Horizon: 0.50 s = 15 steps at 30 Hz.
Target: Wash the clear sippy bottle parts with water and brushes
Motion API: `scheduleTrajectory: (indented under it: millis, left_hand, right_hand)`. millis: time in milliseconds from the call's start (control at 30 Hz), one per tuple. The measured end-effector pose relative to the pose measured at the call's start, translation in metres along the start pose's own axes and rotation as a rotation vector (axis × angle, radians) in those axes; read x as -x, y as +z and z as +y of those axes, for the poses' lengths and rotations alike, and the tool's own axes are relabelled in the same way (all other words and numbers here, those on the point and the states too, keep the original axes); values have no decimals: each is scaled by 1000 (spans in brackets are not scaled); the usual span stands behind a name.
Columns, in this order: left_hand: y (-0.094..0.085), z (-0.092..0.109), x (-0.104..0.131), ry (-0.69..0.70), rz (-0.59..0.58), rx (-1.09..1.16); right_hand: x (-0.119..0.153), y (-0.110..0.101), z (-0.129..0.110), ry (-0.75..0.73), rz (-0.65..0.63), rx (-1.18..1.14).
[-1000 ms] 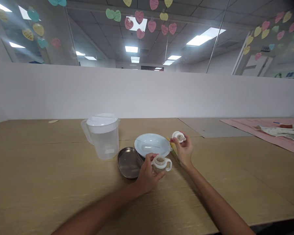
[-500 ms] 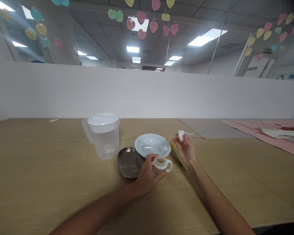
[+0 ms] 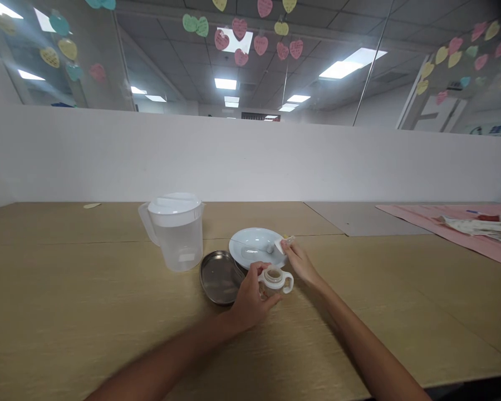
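Observed left hand curved in a grip, thumb nearer than fingers; right hand farther forward, pinching; left forearm and right forearm bare, angled inward.

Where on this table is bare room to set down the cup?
Bare table lies left of the pitcher, and between the right forearm and the pink cloth. The middle is crowded: metal tray, bowl, left hand with the cup, right hand with the lid.

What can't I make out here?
Head view:
Left side of the cup: behind the left hand.
Some of the metal dish: that hand again.
Part of the white lid: behind the right hand.
Writing on the heart notes: too small.
Pink cloth: cut by right edge.
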<state>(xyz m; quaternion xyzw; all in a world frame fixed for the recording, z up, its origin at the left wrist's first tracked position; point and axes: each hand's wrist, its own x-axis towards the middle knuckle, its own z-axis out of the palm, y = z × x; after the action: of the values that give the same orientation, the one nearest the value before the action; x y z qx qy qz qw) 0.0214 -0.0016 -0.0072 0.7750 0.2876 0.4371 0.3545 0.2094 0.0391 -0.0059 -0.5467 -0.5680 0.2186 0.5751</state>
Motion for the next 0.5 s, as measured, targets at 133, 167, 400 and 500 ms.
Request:
scheduleTrajectory:
  millis: [133, 167, 400, 500]
  left_hand:
    - [0, 0, 0, -15, -20, 3]
    - [0, 0, 0, -21, -19, 7]
    - [0, 2, 1, -32, -20, 13]
    - [0, 2, 0, -9, -19, 9]
  right_hand:
    - [-1, -1, -2, 49, -54, -44]
    - [-2, -2, -3, 58, -41, -66]
    - [1, -5, -9, -13, 277, -115]
    - [2, -6, -10, -39, 349, -111]
